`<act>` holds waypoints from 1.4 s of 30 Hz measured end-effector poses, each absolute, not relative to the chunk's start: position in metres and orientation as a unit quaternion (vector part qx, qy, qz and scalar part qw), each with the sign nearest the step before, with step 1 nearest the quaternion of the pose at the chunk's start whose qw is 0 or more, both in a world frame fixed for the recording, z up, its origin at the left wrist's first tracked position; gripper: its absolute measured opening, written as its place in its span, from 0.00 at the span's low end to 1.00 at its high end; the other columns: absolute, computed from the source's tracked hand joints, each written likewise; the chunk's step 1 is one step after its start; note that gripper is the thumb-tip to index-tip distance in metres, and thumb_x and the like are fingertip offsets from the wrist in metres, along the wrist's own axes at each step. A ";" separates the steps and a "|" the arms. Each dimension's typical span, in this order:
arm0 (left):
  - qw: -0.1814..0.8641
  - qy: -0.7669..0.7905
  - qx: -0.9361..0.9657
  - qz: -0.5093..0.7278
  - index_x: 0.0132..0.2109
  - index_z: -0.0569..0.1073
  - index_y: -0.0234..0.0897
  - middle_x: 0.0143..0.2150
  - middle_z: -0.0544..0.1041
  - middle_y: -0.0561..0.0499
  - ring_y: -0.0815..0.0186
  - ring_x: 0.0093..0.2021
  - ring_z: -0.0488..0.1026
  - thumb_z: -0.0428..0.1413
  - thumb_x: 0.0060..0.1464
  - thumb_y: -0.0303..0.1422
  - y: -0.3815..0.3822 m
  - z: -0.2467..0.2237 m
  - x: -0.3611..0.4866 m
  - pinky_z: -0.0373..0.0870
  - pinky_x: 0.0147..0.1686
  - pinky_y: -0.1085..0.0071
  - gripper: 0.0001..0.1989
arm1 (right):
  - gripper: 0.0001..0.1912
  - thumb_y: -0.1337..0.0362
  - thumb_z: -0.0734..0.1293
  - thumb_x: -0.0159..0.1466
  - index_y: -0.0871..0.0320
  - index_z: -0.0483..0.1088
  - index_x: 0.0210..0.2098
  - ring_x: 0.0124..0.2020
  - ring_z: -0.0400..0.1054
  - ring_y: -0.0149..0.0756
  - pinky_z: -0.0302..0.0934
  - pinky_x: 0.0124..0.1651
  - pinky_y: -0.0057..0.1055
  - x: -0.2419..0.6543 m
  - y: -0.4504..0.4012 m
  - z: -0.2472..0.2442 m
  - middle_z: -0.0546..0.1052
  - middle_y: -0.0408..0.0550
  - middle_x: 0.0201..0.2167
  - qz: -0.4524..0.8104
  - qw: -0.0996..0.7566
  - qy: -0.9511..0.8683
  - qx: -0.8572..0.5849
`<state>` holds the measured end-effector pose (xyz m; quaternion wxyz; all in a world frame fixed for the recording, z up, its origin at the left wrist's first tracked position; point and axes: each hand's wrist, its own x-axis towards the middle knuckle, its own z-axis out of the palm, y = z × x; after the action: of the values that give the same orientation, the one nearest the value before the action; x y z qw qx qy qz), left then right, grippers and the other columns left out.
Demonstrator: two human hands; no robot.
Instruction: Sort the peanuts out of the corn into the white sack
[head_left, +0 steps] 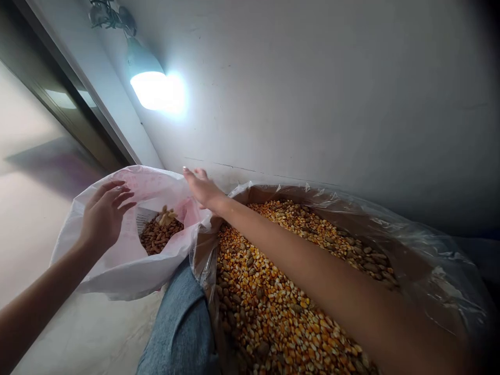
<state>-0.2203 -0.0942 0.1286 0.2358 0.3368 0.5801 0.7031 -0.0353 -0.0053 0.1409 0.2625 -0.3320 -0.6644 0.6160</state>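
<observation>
My left hand [104, 213] hovers over the left side of an open white sack [113, 278], fingers apart and nothing in them. Inside that sack lie brown pieces that look like unshelled peanuts [160, 237], with a paler clump [166, 215] above them. My right hand [203, 188] is at the sack's right rim, fingers stretched out; I see nothing in it, though its palm is hidden. My right forearm crosses a plastic-lined box [410, 250] full of yellow-orange corn kernels [281, 291], with brown peanut-like pieces [377, 263] mixed in.
A lit bulb [146, 78] hangs by the pale wall [312, 94]. A dark frame [74, 83] runs along the left. My jeans-covered leg [182, 323] stands between sack and box, above the pale floor [105, 333]. Clear plastic liner [363, 213] folds over the box's rim.
</observation>
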 end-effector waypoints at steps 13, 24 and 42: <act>0.180 0.485 0.853 0.066 0.44 0.66 0.41 0.40 0.70 0.50 0.67 0.36 0.68 0.45 0.53 0.35 -0.088 0.074 -0.104 0.65 0.35 0.72 0.12 | 0.15 0.55 0.56 0.58 0.56 0.67 0.36 0.35 0.65 0.37 0.60 0.36 0.32 0.252 -0.061 0.042 0.71 0.48 0.35 0.314 0.120 -0.770 -0.543; 0.206 0.519 0.829 -0.038 0.37 0.68 0.38 0.36 0.70 0.47 0.62 0.35 0.68 0.47 0.49 0.32 -0.063 0.025 -0.077 0.63 0.35 0.69 0.08 | 0.12 0.63 0.57 0.57 0.51 0.64 0.41 0.37 0.63 0.37 0.57 0.38 0.32 0.245 -0.082 0.023 0.69 0.46 0.39 0.265 0.031 -0.863 -0.430; 0.269 0.553 0.787 0.052 0.32 0.67 0.38 0.26 0.68 0.50 0.66 0.25 0.63 0.48 0.47 0.43 -0.059 0.018 -0.052 0.55 0.26 0.72 0.13 | 0.07 0.60 0.62 0.54 0.53 0.65 0.33 0.26 0.60 0.31 0.51 0.28 0.26 0.231 -0.090 0.027 0.67 0.41 0.25 0.371 0.044 -0.815 -0.443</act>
<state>-0.0518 -0.0587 0.0181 0.2689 0.7865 0.5535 0.0522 0.2305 -0.0903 0.0273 0.0437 -0.4429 -0.8153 0.3705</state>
